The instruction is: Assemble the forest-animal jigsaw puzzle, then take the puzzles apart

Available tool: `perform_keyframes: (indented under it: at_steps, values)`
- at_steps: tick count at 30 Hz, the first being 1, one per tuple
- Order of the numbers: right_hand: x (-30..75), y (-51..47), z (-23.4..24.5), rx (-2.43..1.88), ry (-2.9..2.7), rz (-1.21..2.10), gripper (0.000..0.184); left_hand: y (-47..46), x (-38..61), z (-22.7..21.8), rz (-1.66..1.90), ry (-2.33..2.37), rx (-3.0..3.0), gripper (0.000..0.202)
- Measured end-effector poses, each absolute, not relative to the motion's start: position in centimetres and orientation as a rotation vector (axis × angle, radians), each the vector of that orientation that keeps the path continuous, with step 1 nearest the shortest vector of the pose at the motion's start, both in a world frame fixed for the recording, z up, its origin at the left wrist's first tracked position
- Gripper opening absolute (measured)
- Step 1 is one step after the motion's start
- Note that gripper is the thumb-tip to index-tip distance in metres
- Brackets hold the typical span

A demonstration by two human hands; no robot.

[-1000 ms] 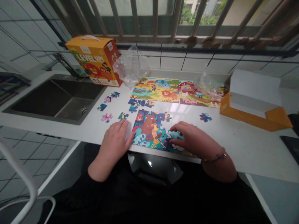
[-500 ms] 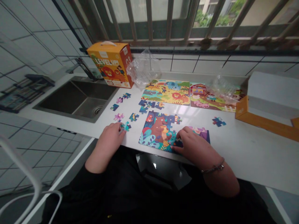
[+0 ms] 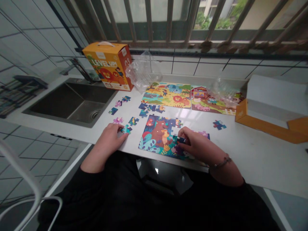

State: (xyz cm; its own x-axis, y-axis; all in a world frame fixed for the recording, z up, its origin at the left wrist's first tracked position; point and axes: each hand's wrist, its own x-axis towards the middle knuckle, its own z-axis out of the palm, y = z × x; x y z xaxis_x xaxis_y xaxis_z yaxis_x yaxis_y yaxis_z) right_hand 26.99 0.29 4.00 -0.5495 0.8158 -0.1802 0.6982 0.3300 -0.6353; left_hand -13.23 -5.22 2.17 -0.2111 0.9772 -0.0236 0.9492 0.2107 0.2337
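Note:
A partly assembled jigsaw puzzle (image 3: 160, 130) with a brown bear lies at the counter's front edge. Over its right part is my right hand (image 3: 196, 142), thumb and fingers pinched on a dark blue puzzle piece (image 3: 181, 140); the hand hides some of the puzzle. Left of the puzzle, my left hand (image 3: 111, 136) has its thumb and fingertips closed about a teal puzzle piece (image 3: 126, 129) on the counter. Close by lie a pink puzzle piece (image 3: 118, 120) and a dark piece with yellow (image 3: 133, 121). Joined blue pieces (image 3: 143, 113) sit behind the puzzle.
Two finished puzzles, a yellow safari one (image 3: 166, 94) and a farm one (image 3: 204, 102), lie at the back. Crumpled clear plastic (image 3: 144, 72) leans by an orange box (image 3: 108, 65). A sink (image 3: 72, 102) is at left, an open box lid (image 3: 264, 123) at right, near a loose piece (image 3: 219, 124).
My right hand has lifted slightly from the puzzle's lower part, and the dark piece shows in its fingers. My left hand stays by the teal piece. The whole view has shifted a little.

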Motion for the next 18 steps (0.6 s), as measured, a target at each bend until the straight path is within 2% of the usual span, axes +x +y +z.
perform_keyframes:
  at_steps: [4,11,14,18]
  values:
    - [29.2,1.1,4.1,-1.387,-2.343,1.049,0.011,-5.1,-13.2,2.6,0.416,2.288,1.744,0.045]
    - [34.3,2.5,3.3,-1.568,-2.091,1.029,0.029,-4.9,-10.8,3.0,0.817,1.956,1.611,0.038]
    - [36.4,2.9,3.2,-1.708,-1.996,0.934,0.029,-4.7,-8.3,2.7,0.977,1.712,1.445,0.043]
    - [38.8,3.1,2.7,-1.804,-1.859,0.932,0.028,-4.5,-4.2,2.3,0.972,1.477,1.299,0.042]
